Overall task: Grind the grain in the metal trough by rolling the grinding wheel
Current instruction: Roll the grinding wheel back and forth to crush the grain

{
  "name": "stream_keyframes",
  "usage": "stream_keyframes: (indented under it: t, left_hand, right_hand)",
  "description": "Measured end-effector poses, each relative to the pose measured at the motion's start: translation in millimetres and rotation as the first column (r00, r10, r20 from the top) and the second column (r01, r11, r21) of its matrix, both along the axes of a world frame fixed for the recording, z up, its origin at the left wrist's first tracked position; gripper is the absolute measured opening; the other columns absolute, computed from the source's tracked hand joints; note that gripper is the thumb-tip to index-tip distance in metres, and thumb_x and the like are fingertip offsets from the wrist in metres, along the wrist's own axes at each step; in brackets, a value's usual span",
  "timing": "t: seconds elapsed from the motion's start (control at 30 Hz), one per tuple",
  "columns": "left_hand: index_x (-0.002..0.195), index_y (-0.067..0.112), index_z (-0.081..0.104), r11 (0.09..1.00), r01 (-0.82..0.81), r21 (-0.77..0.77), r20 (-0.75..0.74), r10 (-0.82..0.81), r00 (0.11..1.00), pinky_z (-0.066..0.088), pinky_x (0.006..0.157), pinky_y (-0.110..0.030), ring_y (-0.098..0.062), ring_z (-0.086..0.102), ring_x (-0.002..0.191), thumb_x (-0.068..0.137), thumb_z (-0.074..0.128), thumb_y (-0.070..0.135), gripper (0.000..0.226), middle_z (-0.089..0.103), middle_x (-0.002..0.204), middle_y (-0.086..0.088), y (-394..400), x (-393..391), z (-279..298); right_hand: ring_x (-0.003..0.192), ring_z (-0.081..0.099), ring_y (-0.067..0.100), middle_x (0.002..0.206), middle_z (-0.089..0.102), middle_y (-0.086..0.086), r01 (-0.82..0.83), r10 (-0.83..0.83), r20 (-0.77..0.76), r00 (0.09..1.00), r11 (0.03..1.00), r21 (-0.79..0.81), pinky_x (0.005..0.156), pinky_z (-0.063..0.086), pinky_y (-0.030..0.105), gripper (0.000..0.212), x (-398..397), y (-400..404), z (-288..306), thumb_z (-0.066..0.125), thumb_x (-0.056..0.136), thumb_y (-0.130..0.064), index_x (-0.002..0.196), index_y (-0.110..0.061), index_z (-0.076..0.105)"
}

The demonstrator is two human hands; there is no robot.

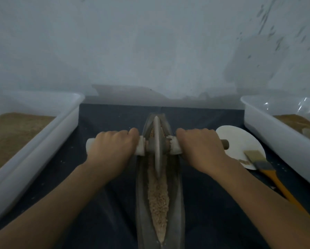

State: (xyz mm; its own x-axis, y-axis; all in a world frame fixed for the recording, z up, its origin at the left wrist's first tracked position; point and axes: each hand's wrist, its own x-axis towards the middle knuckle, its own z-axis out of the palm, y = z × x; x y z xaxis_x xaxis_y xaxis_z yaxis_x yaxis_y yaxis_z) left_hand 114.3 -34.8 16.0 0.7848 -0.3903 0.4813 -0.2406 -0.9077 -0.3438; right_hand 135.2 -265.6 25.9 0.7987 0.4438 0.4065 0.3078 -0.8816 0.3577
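Note:
A long boat-shaped metal trough (177, 198) lies lengthwise in front of me on a dark cloth. Crushed tan grain (158, 198) fills its groove. The grey grinding wheel (157, 146) stands upright in the far half of the trough. A handle runs through the wheel, wrapped in white on both sides. My left hand (113, 150) grips the left handle (141, 146). My right hand (199, 148) grips the right handle (174, 146), whose brown end (224, 144) sticks out past my fingers.
A white tub (43, 133) with brown grain stands at the left, and a second white tub (276, 141) with grain at the right. A white paper plate (238, 141) and an orange-handled brush (269, 169) lie right of the trough. A pale wall rises behind.

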Motion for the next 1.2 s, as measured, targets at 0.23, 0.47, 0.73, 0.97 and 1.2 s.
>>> stream_keyframes:
  t: [0.23,0.47,0.73,0.97,1.2]
  left_hand:
    - [0.083,0.021,0.027,0.996,-0.078,-0.033,-0.057,0.076,0.995,0.026,0.052,-0.033,-0.025,0.053,0.061,0.083,0.058,0.024,0.031,0.054,0.075,0.003,-10,17,10]
    - [0.079,0.027,0.023,0.998,-0.051,-0.048,-0.133,0.044,0.99,0.019,0.048,-0.029,-0.013,0.03,0.049,0.079,0.062,0.028,0.039,0.03,0.062,0.01,-1,-41,4]
    - [0.076,0.019,0.031,1.0,-0.023,-0.012,-0.062,0.022,0.998,0.013,0.045,-0.026,-0.017,0.029,0.044,0.066,0.073,0.014,0.044,0.045,0.058,0.004,-3,-24,5]
    - [0.083,0.025,0.024,0.993,-0.115,-0.028,-0.072,0.113,0.991,0.028,0.054,-0.031,-0.018,0.046,0.06,0.082,0.059,0.025,0.035,0.051,0.076,0.008,-9,13,10]
    - [0.08,0.027,0.044,0.995,0.054,-0.081,-0.209,-0.07,0.975,0.037,0.048,-0.027,-0.012,0.054,0.054,0.048,0.085,0.031,0.053,0.055,0.068,0.007,-2,-48,14]
  right_hand:
    - [0.055,0.034,0.022,0.072,0.056,0.0,0.027,-0.024,-0.043,0.999,0.996,0.084,0.053,0.022,0.033,0.034,12,2,1,0.065,0.082,-0.027,0.082,-0.021,0.031]
    - [0.044,0.03,0.016,0.059,0.049,-0.006,-0.036,0.034,-0.041,0.999,0.998,-0.051,0.046,0.012,0.028,0.039,-49,-5,3,0.072,0.071,-0.036,0.077,-0.025,0.035]
    - [0.048,0.029,0.015,0.059,0.038,-0.007,0.014,-0.013,-0.064,0.998,1.0,0.024,0.048,0.015,0.029,0.036,-21,0,3,0.066,0.078,-0.031,0.08,-0.024,0.031]
    - [0.055,0.056,0.028,0.069,0.061,0.002,-0.018,0.018,-0.006,1.0,1.0,0.022,0.051,0.027,0.031,0.028,12,2,3,0.072,0.072,-0.021,0.084,-0.016,0.048]
    - [0.072,0.062,0.022,0.087,0.064,-0.001,-0.035,0.042,-0.205,0.978,0.999,0.041,0.056,0.03,0.031,0.028,-50,-5,8,0.068,0.075,-0.019,0.092,-0.023,0.046]
